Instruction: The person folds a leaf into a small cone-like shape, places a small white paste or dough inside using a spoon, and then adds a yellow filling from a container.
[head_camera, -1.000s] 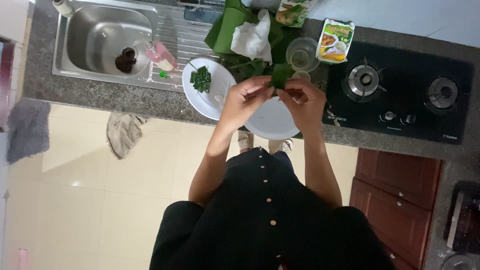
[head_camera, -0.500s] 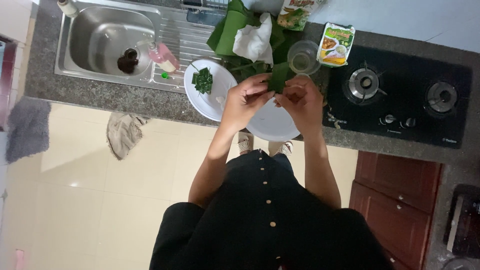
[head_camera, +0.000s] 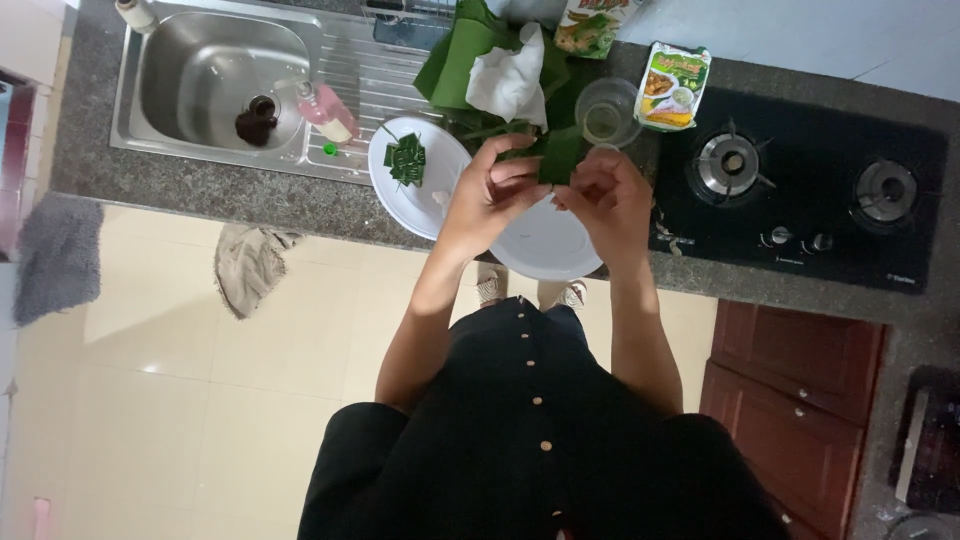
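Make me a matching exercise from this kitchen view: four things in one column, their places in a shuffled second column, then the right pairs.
Things:
1. folded green leaf piece
2. stack of cut leaf strips
3. clear glass
4. dark round object

Places:
A. in the steel sink
B. on the counter beside the gas stove
C. between the left hand and right hand
D. on the white plate nearest the sink

Pairs: 1-C, 2-D, 3-B, 4-A

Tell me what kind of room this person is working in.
Most likely a home kitchen. A stainless steel sink is set into a speckled grey stone counter, a black two-burner gas hob sits beside it, and both hands fold a green leaf piece over a round white plate.
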